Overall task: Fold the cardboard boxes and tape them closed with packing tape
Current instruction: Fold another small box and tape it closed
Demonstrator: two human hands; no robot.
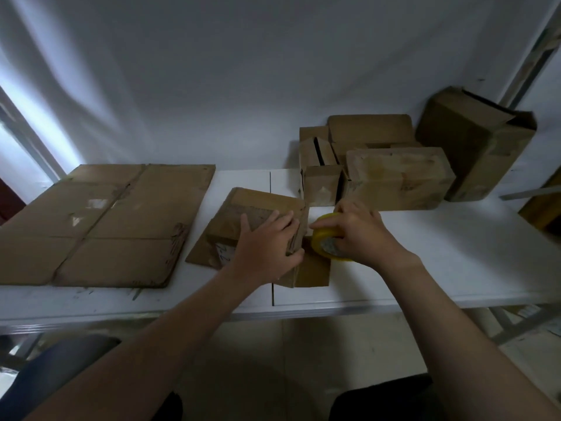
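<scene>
I count one small cardboard box [258, 214] being worked on, one roll of yellow packing tape [322, 235], one large flattened cardboard sheet [100, 223] and at least four made-up boxes; the blur stops me separating them further.

The left hand [267, 241] lies flat on the small cardboard box, fingers spread and nearly straight, pressing its flaps down. The right hand [361, 232] is curled around the roll and holds it against that box's right side.

The sheet lies left of the small cardboard box. Behind it to the right, a narrow box [321, 185] shows a dark gap between its top flaps. A wide taped box [394, 177] stands closed beside it, and another box [370, 129] stands behind those. Furthest right, a tall box [473, 147] leans with its top open; its inside is too dark to read.

Everything sits on a white table [425, 253] against a white cloth backdrop [243, 71].
</scene>
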